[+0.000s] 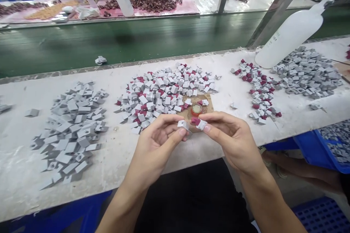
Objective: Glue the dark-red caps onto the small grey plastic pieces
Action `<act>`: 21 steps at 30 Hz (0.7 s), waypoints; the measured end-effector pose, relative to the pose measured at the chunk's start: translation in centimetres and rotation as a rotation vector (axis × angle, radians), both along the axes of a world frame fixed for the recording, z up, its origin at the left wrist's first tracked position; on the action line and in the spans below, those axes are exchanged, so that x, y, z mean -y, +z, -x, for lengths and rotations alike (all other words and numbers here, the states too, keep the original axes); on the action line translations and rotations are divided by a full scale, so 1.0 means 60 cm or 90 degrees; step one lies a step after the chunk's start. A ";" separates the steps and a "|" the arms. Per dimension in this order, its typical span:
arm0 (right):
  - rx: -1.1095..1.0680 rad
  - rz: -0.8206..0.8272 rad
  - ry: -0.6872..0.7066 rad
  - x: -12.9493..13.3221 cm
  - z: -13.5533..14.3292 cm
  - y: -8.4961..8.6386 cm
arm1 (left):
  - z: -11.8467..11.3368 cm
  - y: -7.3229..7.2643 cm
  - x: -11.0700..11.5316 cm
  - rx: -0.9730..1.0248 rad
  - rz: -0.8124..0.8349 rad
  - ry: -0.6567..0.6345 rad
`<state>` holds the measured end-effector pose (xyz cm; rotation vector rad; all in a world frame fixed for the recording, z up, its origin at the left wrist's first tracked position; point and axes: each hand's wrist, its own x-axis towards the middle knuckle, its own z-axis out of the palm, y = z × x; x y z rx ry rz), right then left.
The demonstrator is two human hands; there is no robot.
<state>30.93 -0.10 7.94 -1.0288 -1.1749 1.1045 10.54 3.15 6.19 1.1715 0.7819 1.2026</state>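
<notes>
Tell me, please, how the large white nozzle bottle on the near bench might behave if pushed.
The white nozzle bottle would probably tip rather easily, being tall for its base. Its rounded body suggests it might roll once down, unless the heaped grey pieces beside it stop it. I cannot tell how full or heavy it is.

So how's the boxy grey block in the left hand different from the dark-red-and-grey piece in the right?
The boxy grey block shows only grey; the dark-red-and-grey piece shows two colours. The piece looks longer, the block stubbier. Both are small and partly covered.
</notes>
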 end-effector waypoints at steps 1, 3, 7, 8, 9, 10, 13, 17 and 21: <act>0.004 -0.002 0.003 0.001 0.000 0.000 | -0.001 -0.001 -0.001 -0.002 -0.002 -0.006; 0.013 -0.005 0.012 0.002 -0.001 0.001 | -0.002 -0.002 -0.001 -0.003 -0.004 -0.020; 0.019 -0.008 0.021 0.002 0.000 0.006 | -0.003 -0.005 -0.001 0.003 0.011 -0.038; 0.019 -0.009 0.023 0.002 0.001 0.007 | -0.004 -0.006 -0.001 0.006 0.013 -0.040; 0.018 -0.011 0.027 0.001 0.003 0.008 | -0.004 -0.007 -0.002 0.009 0.014 -0.043; 0.021 -0.014 0.030 0.002 0.004 0.009 | -0.003 -0.007 -0.003 0.009 0.013 -0.046; 0.063 -0.026 0.031 0.006 0.006 0.011 | 0.000 -0.006 -0.003 -0.015 0.007 -0.049; 0.152 -0.035 0.040 0.017 -0.005 0.017 | 0.006 0.009 0.006 -0.048 -0.010 -0.065; 0.140 -0.022 0.080 0.022 -0.015 0.028 | 0.000 0.021 0.013 -0.010 -0.010 -0.101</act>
